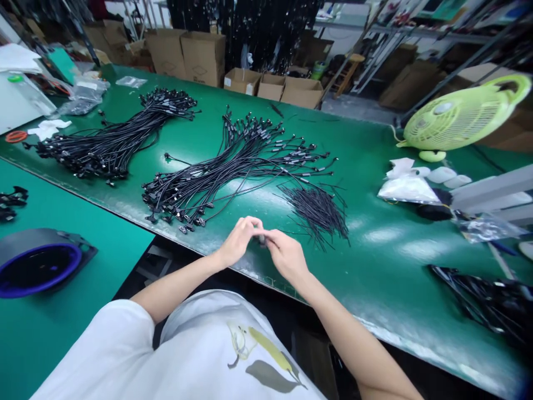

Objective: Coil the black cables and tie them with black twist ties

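Over the near edge of the green table, my left hand [239, 243] and my right hand [288, 254] meet at the fingertips. Both are closed in a pinch. A small greyish piece [262, 240] shows just below the touching fingers, too small and blurred to name. Beyond my hands, a loose bundle of black cables [225, 166] with connectors at both ends lies fanned out. Close to my right hand is a pile of thin black ties [318, 214], straight and heaped loosely.
A second bundle of black cables [133, 130] lies at the left. A yellow-green fan [453, 116] stands at the right, near a white bag [408, 189]. Black plastic bags [487, 300] lie at the right edge. Cardboard boxes [204, 58] stand behind the table.
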Available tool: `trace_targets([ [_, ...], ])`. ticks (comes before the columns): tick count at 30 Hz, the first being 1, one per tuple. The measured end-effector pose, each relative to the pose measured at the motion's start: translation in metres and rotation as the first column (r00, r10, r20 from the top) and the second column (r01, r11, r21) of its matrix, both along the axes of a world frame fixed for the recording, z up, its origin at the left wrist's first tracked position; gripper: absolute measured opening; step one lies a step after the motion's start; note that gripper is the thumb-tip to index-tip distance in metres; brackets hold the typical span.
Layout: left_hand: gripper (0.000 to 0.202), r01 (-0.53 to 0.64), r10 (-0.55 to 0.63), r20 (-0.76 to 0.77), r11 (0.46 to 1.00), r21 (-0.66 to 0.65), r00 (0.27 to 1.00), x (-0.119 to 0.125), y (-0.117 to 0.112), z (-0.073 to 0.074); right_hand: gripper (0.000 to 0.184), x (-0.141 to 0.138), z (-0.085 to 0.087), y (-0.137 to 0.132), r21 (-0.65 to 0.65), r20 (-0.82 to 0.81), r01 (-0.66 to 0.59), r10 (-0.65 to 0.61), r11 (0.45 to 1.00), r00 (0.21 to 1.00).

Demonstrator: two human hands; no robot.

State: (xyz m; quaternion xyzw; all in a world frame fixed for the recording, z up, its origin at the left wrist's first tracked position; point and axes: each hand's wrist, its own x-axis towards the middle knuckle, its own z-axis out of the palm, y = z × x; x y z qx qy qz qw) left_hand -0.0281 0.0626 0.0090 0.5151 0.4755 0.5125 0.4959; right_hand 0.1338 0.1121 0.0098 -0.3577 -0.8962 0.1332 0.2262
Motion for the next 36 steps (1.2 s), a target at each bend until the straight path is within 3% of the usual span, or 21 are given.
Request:
trace_targets([
  [2, 0.057, 0.048, -0.043, -0.138, 0.998, 0.033, 0.989, 0.003, -0.013, -0.001, 0.032, 0.007, 0.004, 0.006, -0.095, -0.024, 0.052, -0.054, 0.994, 0.998],
  [4, 0.056, 0.110, -0.120, -0.142, 0.991, -0.071, 0.983, 0.006, -0.019, -0.010, 0.031, 0.010, 0.007, 0.004, -0.066, -0.030, 0.093, -0.095, 0.993, 0.995],
  [6, 0.068, 0.146, -0.155, -0.022, 0.961, -0.234, 0.988, 0.006, -0.015, -0.018, 0.030, 0.008, 0.006, -0.007, -0.006, -0.039, 0.038, -0.038, 0.999, 0.999],
  [9, 0.080, 0.149, -0.066, 0.226, 0.916, -0.373, 0.972, -0.003, -0.003, -0.017, 0.029, 0.001, -0.002, -0.028, 0.007, -0.027, -0.132, 0.132, 0.991, 0.991],
  [11, 0.073, 0.142, -0.058, 0.253, 0.935, -0.325, 0.966, -0.008, 0.000, -0.006, 0.028, 0.000, -0.007, -0.033, -0.044, -0.044, -0.160, 0.158, 0.986, 0.986],
  [13, 0.054, 0.142, -0.117, 0.117, 0.962, -0.231, 0.986, -0.009, -0.002, 0.002, 0.027, 0.004, -0.010, -0.029, -0.097, -0.086, -0.095, 0.087, 0.991, 0.993],
  [15, 0.034, 0.100, -0.108, -0.034, 0.978, -0.182, 0.994, -0.003, -0.009, 0.002, 0.027, 0.009, -0.009, -0.021, -0.126, -0.130, -0.005, -0.012, 0.992, 0.991],
  [17, 0.043, 0.026, -0.033, -0.038, 0.983, -0.183, 0.999, 0.008, -0.016, -0.007, 0.027, 0.012, -0.009, -0.015, -0.149, -0.179, 0.052, -0.079, 0.987, 0.981],
  [19, 0.053, 0.045, -0.036, 0.050, 0.980, -0.191, 0.998, 0.018, -0.020, -0.020, 0.026, 0.010, -0.011, -0.014, -0.218, -0.266, 0.053, -0.111, 0.974, 0.958],
  [22, 0.048, 0.109, -0.106, 0.032, 0.987, -0.118, 0.994, 0.029, -0.023, -0.031, 0.031, 0.004, -0.019, -0.018, -0.461, -0.441, -0.045, -0.185, 0.886, 0.878],
  [25, 0.044, 0.036, -0.040, -0.108, 0.999, -0.035, 0.993, 0.032, -0.022, -0.030, 0.042, 0.006, -0.026, -0.022, -0.643, -0.482, -0.117, -0.281, 0.757, 0.830],
  [26, 0.043, 0.025, -0.030, -0.131, 0.999, -0.039, 0.991, 0.032, -0.020, -0.029, 0.043, 0.010, -0.026, -0.023, -0.649, -0.465, -0.102, -0.287, 0.754, 0.838],
  [30, 0.036, -0.004, -0.007, -0.097, 0.994, -0.110, 0.995, 0.034, -0.014, -0.026, 0.033, 0.029, -0.018, -0.025, -0.517, -0.384, 0.095, -0.329, 0.851, 0.863],
  [32, 0.031, -0.004, -0.006, -0.100, 0.994, -0.105, 0.995, 0.038, -0.013, -0.025, 0.028, 0.034, -0.016, -0.026, -0.502, -0.404, 0.134, -0.369, 0.855, 0.837],
  [36, 0.029, 0.152, -0.169, -0.075, 0.969, -0.194, 0.983, 0.052, -0.018, -0.030, 0.034, 0.029, -0.019, -0.028, -0.556, -0.583, -0.124, -0.280, 0.822, 0.762],
])
